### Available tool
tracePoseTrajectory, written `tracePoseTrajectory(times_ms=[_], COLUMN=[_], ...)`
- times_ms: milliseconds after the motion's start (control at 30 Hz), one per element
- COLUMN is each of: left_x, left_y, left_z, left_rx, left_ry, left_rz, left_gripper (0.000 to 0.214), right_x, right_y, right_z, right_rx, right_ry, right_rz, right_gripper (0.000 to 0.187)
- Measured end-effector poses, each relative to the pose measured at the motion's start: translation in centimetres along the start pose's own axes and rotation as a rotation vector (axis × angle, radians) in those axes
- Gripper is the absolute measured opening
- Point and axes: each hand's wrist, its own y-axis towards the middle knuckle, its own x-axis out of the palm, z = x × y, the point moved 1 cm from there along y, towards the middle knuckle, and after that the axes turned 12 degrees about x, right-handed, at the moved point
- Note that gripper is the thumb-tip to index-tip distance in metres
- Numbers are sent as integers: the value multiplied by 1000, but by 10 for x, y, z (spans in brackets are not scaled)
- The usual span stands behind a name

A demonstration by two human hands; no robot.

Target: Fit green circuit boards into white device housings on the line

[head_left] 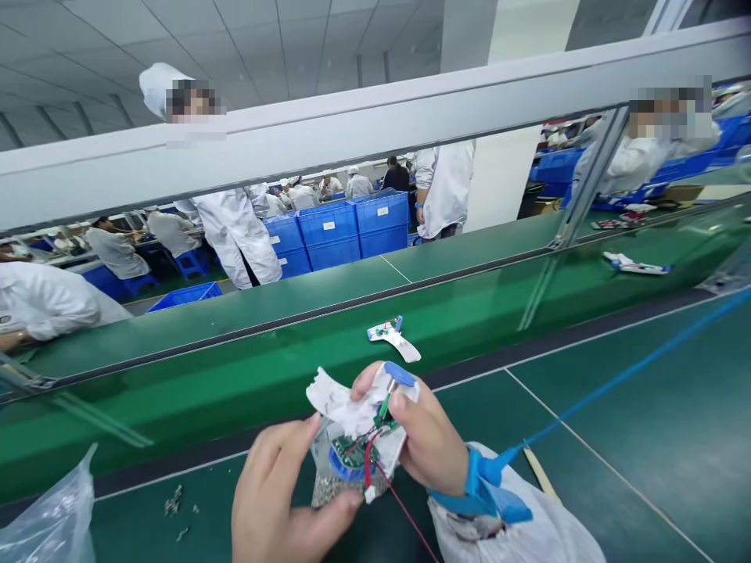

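Observation:
My right hand [431, 434], with a blue strap around its wrist, grips a white pistol-shaped plastic housing [346, 407] with a blue end cap. Inside the housing are a small metal cylinder, green circuit boards [352, 451] and red wires ending in a white connector [369, 494]. My left hand [282, 485] is beside the housing's lower left, thumb and fingers apart; whether a fingertip touches it I cannot tell. Beneath the hands, partly hidden, lies a clear bag of small metal parts [328, 491].
Another housing half with boards [394, 338] lies on the green conveyor belt [235, 363], a further one [637, 264] farther right. Small loose screws [174, 500] and a plastic bag [52, 516] are at left. A blue cord [634, 363] runs rightward from my wrist. Co-workers stand beyond.

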Motion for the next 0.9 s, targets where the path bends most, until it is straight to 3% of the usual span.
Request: tracePoseTrajectory(times_ms=[100, 167, 300, 367, 467, 533, 600, 700, 833, 900], left_x=[5, 11, 17, 15, 14, 16, 21, 26, 24, 21], left_y=[-10, -12, -5, 0, 0, -3, -5, -2, 6, 7], left_z=[17, 30, 41, 38, 28, 24, 24, 28, 26, 21], left_rx=[-106, -241, -843, -1032, -1133, -1204, -1298, -1422, -1372, -1330], left_ry=[-13, -135, -700, -1100, -1684, -1892, -1949, -1870, -1811, -1803], left_rz=[109, 194, 296, 258, 96, -22, -69, 26, 67, 64], left_gripper=[42, 41, 45, 53, 54, 49, 39, 23, 21, 26], right_x=[-4, -4, 0, 1, 1, 3, 6, 11, 14, 13], right_y=[-3, -6, -10, -10, -8, -7, -7, -11, -16, -15], right_z=[0, -1, -8, -13, -24, -30, -34, -38, -38, -35], right_rx=[-61, -77, -174, -270, -431, -521, -577, -595, -533, -467], right_ry=[-137, -193, -338, -438, -599, -718, -829, -934, -987, -948], right_rz=[3, -11, -53, -69, -149, -235, -313, -385, -406, -336], right_gripper=[45, 46, 49, 51, 50, 45, 41, 39, 34, 35])
